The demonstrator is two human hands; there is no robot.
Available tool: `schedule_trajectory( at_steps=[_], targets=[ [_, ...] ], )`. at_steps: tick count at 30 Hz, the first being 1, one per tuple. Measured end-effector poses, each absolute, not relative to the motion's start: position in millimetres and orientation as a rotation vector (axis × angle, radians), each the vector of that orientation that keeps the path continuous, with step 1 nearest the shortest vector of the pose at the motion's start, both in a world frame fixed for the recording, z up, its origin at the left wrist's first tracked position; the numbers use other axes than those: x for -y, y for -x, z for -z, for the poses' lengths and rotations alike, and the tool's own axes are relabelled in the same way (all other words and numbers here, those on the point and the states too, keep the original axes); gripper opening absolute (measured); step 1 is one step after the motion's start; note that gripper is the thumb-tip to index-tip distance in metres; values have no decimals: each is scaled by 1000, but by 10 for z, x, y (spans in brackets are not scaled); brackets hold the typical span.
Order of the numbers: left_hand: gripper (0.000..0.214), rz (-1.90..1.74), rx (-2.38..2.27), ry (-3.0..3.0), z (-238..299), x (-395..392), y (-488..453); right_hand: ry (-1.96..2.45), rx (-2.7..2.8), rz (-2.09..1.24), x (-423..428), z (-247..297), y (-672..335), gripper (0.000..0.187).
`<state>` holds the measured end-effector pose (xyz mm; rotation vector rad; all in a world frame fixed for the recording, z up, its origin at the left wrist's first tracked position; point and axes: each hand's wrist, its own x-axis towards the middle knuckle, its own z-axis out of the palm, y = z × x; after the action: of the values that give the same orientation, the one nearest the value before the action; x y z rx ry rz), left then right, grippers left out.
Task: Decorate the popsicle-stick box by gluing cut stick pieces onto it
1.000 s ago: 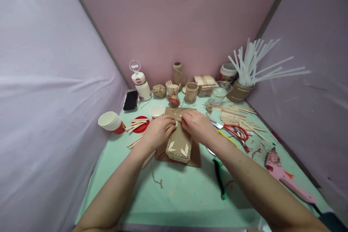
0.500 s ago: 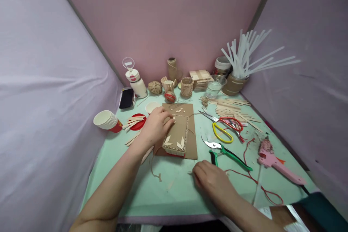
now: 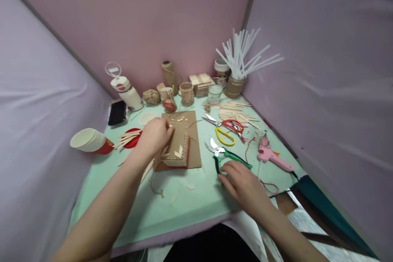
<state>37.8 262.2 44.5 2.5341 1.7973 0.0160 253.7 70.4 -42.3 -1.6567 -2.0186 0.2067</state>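
Observation:
My left hand (image 3: 156,134) is closed in a pinch at the upper left corner of a box (image 3: 178,137) covered in brown card, with a twisted cord edging. A small pale wood piece shows at its fingertips, mostly hidden. Pointed wood pieces (image 3: 179,152) form leaf shapes on the box's near corners. The box lies on a cardboard sheet (image 3: 196,147), and its base shows red. My right hand (image 3: 242,182) is closed around the lower handle of the green-handled pruning shears (image 3: 235,156), whose blades are apart. A loose cut wood piece (image 3: 190,187) lies on the table left of that hand.
Red scissors (image 3: 231,125) and yellow-handled scissors (image 3: 225,136) lie beyond the shears. A pink glue gun (image 3: 273,157) is at the right edge. Paper cups (image 3: 92,141) and a red lid (image 3: 132,141) with sticks stand left. Jars, twine (image 3: 152,96) and stick bundles line the back.
My right hand has left a small wood piece on the table and moved onto the pruning shears. My left hand stays at the box corner. The whole view has swung to the right.

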Motion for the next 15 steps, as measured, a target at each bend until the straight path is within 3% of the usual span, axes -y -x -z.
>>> schedule_trajectory(
  at_steps=[6,15],
  targets=[
    [36,206,-1872,-2548,-481,-2659,-471,2244,1696,5,-560,685,-3583,28],
    [34,279,-1954,-2435,-559,-2617,-539,2283,1732,-174,-743,1088,-4241,38]
  ],
)
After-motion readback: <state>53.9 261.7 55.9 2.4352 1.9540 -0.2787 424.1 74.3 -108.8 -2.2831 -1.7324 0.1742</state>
